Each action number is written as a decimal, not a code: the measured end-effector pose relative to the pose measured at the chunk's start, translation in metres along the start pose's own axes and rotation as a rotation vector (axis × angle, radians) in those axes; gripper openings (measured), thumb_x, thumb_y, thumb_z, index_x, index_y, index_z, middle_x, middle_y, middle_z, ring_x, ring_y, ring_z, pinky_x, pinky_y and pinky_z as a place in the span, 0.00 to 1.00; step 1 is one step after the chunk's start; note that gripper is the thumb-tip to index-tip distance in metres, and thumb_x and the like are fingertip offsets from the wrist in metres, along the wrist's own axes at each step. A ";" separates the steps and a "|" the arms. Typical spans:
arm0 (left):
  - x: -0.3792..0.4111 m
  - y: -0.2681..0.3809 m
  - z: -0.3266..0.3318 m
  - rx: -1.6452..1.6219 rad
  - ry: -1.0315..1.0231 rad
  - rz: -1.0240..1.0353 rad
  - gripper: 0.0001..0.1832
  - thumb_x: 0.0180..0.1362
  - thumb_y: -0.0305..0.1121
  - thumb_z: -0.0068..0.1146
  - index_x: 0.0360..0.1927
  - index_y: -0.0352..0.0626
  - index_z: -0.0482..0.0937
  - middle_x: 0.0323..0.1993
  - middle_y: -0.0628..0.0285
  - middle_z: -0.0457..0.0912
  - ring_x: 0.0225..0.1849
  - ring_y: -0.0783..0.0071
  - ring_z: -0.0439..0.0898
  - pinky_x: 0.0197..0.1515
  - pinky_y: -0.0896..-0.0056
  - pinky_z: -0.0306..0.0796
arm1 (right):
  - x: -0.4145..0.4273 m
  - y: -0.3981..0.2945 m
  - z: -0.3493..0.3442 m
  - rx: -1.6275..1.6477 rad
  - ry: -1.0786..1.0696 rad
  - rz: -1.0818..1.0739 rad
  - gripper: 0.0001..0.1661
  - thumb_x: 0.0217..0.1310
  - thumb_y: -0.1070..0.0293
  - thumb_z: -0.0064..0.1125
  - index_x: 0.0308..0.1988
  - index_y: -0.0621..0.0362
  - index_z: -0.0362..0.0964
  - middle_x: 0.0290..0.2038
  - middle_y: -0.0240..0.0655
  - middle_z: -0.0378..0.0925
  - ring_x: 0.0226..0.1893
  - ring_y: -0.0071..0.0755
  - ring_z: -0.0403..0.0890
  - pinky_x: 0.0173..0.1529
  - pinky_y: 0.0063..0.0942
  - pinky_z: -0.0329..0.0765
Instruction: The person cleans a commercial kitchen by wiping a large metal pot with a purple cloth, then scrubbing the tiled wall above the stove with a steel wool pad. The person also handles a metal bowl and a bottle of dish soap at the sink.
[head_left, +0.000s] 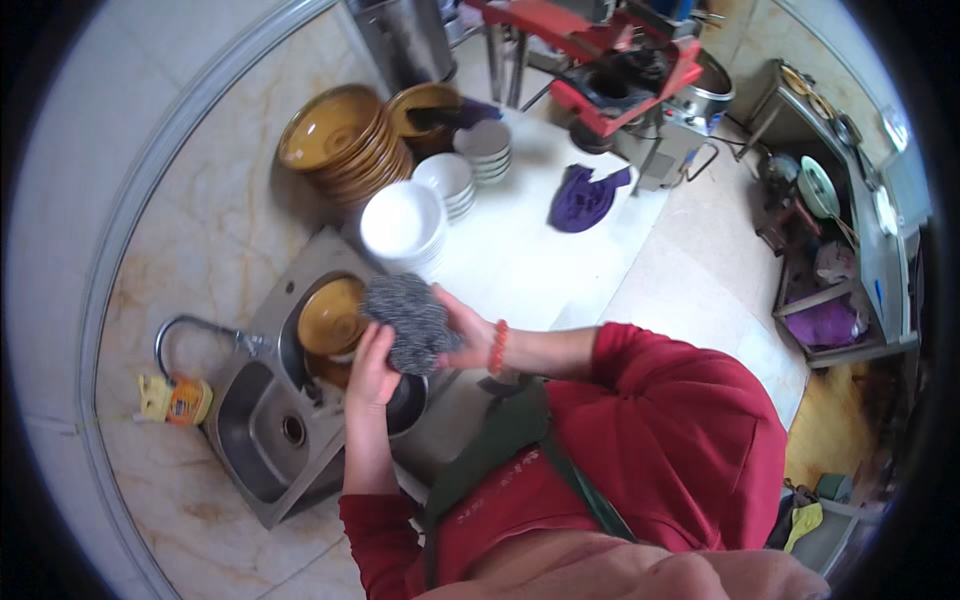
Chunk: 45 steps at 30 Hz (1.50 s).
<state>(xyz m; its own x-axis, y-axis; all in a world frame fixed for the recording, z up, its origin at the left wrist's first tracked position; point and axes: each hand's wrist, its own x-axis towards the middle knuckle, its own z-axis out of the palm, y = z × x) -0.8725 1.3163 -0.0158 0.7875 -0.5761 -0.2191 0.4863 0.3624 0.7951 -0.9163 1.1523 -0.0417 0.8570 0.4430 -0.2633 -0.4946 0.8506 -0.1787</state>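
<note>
Both of my hands grip a dark grey mottled cloth (411, 319) held up over the edge of a double-bowl steel sink (259, 382). My left hand (371, 371) has it by the lower left side, my right hand (463, 330) by the right side. Behind the cloth, an amber bowl (330, 316) sits tilted in the farther basin. More dishes lie under it, partly hidden by the cloth and my left hand. In the same basin, a dark round pan or bowl (409, 405) shows below my hands.
Stacks of white bowls (403, 221) and amber bowls (337, 135) stand beyond the sink on a white surface. Purple cloth (586, 199) lies farther right, near a red-framed burner stand (615, 86). A curved faucet (195, 322) and a yellow jug (176, 400) are at left.
</note>
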 end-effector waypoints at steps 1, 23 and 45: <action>0.013 -0.012 0.023 0.095 0.012 -0.101 0.16 0.61 0.31 0.41 0.51 0.37 0.65 0.47 0.63 0.70 0.48 0.74 0.68 0.51 0.71 0.63 | -0.019 -0.013 -0.010 0.094 -0.007 -0.021 0.35 0.54 0.36 0.42 0.51 0.50 0.62 0.47 0.34 0.71 0.46 0.38 0.72 0.47 0.42 0.70; 0.280 -0.410 0.545 0.850 -0.867 -0.007 0.21 0.59 0.25 0.37 0.57 0.41 0.62 0.49 0.59 0.71 0.48 0.74 0.71 0.49 0.74 0.65 | -0.534 -0.371 -0.240 0.141 0.155 -0.933 0.29 0.59 0.47 0.41 0.56 0.51 0.58 0.53 0.37 0.65 0.52 0.39 0.67 0.57 0.45 0.61; 0.549 -0.651 0.926 0.624 -1.177 -0.628 0.20 0.62 0.37 0.40 0.56 0.43 0.63 0.46 0.62 0.71 0.45 0.76 0.72 0.46 0.73 0.67 | -0.811 -0.708 -0.418 0.366 0.406 -1.478 0.36 0.56 0.41 0.42 0.56 0.55 0.58 0.52 0.39 0.66 0.52 0.41 0.67 0.57 0.40 0.62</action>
<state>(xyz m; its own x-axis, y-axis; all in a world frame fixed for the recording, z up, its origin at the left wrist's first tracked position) -1.1071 0.0859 -0.1301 -0.3898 -0.8774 -0.2796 0.1451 -0.3584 0.9222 -1.3220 0.0724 -0.0974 0.4071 -0.8598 -0.3082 0.8234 0.4915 -0.2837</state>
